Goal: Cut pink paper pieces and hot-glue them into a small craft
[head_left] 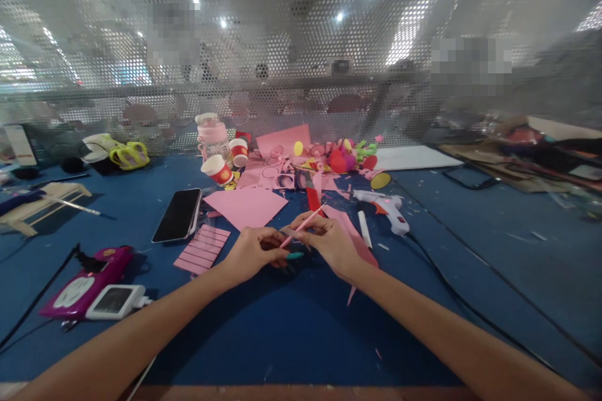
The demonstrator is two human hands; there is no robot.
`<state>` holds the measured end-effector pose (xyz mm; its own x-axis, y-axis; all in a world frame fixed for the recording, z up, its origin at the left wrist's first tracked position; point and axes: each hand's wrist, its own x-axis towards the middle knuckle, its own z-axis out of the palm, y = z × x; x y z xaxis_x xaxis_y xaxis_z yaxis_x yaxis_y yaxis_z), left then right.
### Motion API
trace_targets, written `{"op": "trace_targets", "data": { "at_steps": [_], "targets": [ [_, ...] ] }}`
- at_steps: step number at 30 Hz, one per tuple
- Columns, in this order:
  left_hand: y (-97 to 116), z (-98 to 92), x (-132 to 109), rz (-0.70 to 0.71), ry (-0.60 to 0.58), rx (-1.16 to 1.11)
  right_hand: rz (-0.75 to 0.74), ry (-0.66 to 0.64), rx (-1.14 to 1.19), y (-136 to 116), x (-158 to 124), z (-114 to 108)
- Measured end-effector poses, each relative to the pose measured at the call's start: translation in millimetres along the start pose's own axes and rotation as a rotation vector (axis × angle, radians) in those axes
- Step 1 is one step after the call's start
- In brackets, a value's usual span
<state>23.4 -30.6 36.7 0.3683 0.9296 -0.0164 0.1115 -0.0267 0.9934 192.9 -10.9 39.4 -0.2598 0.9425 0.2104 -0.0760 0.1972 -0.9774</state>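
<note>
A thin pink stick (308, 223), seemingly rolled paper, slants up and to the right between my hands, above the blue table. My left hand (251, 254) is closed around its lower end. My right hand (336, 243) pinches the stick higher up, its fingertips near a small pale flat piece (292, 234). Just beside my left fingertips is a teal piece (295, 255); its kind is unclear. A pink fan-shaped paper (247, 205) lies beyond my left hand. Pink paper (350, 229) is partly behind my right hand. A striped pink sheet (202, 249) rests left of my left hand.
A glue gun (385, 208) with its cord lies right, near a white glue stick (364, 230). Left are a phone (179, 215) and a purple power box (89, 282). Paper cups (217, 169), a bottle (211, 133) and pink scraps (277, 169) stand behind.
</note>
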Motion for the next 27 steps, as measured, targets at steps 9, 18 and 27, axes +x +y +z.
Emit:
{"op": "trace_targets", "data": {
  "at_steps": [9, 18, 27],
  "targets": [
    [1.0, 0.0, -0.5, -0.023, -0.028, 0.014, -0.051, -0.024, 0.009, -2.1, 2.3, -5.6],
    [2.2, -0.1, -0.3, -0.073, -0.061, -0.026, -0.051, -0.015, -0.013, -3.2, 2.3, -12.1],
    [0.5, -0.8, 0.7, -0.085, -0.092, -0.009, -0.012, 0.020, 0.024, -5.3, 3.5, -14.4]
  ]
}}
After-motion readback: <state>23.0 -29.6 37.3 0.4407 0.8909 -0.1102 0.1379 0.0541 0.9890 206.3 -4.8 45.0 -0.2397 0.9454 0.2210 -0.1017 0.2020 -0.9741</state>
